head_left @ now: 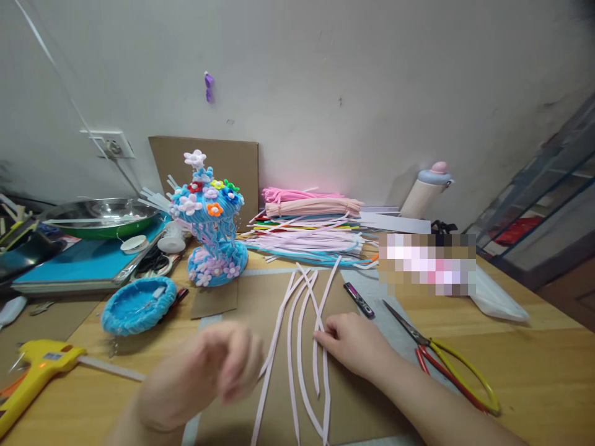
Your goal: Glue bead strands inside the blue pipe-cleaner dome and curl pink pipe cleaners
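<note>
Several pale pink pipe cleaners (289,347) lie lengthwise on a brown cardboard sheet (372,402), some crossing near their far ends. My right hand (356,347) rests on the cardboard at their right side, thumb and fingertips closed on one pipe cleaner (316,365). To the left of the strips my left hand (209,365) is raised and blurred by motion. Its fingers look bent, but whether they hold anything is unclear. Scissors (425,341) with red and yellow handles lie right of my right hand, beside a small dark device with a screen (359,300).
A blue flower-covered pipe cleaner ornament (209,210) stands at back left, near a fuzzy blue dish (138,305). A yellow glue gun (41,371) lies far left. Bundled pipe cleaners (307,207) are piled by the wall, with a bottle (425,192) to their right.
</note>
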### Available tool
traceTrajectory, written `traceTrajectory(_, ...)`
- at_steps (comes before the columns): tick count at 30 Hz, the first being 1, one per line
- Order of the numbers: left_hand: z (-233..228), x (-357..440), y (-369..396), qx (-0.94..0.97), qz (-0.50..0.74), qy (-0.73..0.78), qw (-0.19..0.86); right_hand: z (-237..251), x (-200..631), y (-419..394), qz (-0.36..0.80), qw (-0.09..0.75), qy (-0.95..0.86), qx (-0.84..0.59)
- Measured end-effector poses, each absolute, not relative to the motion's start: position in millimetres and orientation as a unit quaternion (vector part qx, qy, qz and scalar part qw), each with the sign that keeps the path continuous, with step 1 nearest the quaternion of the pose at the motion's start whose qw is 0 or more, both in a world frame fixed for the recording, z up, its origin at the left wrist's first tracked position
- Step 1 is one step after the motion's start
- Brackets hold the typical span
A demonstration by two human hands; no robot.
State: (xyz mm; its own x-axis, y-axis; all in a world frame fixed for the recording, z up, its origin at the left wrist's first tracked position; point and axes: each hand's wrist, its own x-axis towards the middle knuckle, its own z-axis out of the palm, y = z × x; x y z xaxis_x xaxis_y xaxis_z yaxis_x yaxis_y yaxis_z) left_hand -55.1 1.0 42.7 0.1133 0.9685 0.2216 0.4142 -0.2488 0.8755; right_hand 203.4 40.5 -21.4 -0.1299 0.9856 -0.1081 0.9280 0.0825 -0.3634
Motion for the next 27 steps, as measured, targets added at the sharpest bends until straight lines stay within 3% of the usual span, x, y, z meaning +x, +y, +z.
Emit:
traceTrajectory(3,30.0,-29.9,34.6,0.687,0.283,0.555,0.374,-22.2,202.3,41.2,0.168,0.077,-0.735,-0.652)
traceTrajectory(8,3.3,-12.1,46.7,0.696,0.255,0.605,0.29,-20.8,201.0,42.0,0.168,0.075,-0.737,-0.651)
traceTrajectory(13,-7.5,-11.0,39.6,0.728,0.203,0.595,0.274,-20.6,199.9,41.0,0.165,0.076,-0.733,-0.656)
traceTrajectory(27,-4.2,0.2,28.1,0.864,0.126,0.435,0.22,-24.4,201.3,40.8,0.165,0.095,-0.738,-0.647)
